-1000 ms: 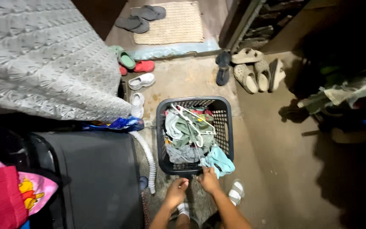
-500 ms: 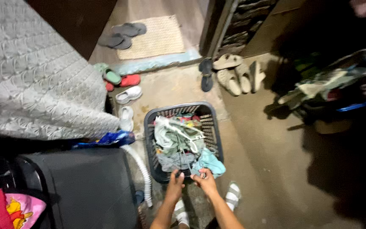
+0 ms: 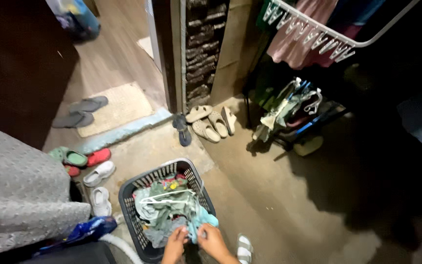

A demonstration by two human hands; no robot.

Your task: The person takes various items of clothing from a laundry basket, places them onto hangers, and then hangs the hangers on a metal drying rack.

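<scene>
Dim concrete flooring [image 3: 269,181] fills most of the view, running from a doorway with a pale woven mat [image 3: 118,105] down to the person's feet. At the left edge lies a grey knitted blanket [image 3: 20,195], draped over something bulky. Upper right, a white plastic clip hanger rack [image 3: 318,32] carries pinkish cloth, with more garments heaped on a dark frame below it. Several pairs of footwear sit about: beige sandals [image 3: 211,122] by the stone pillar, grey flip-flops on the mat, red, green and white clogs beside the blanket.

Nearer the person stands a dark plastic lattice laundry basket [image 3: 133,200], roughly rectangular, its long axis running away from the person and slightly to the right. It is heaped with crumpled grey-green clothes, and a white wire hanger [image 3: 164,195] lies across the pile.

Both hands meet at the near rim of the basket. The left hand [image 3: 175,240] and the right hand [image 3: 210,239] are each curled closed, pinching a light turquoise cloth [image 3: 200,221] that lies at the near right corner of the heap. The cloth sits directly ahead of the fingers and between the two hands, about equally close to both; the right seems to have the fuller hold, though the exact grip is too small to tell.
</scene>
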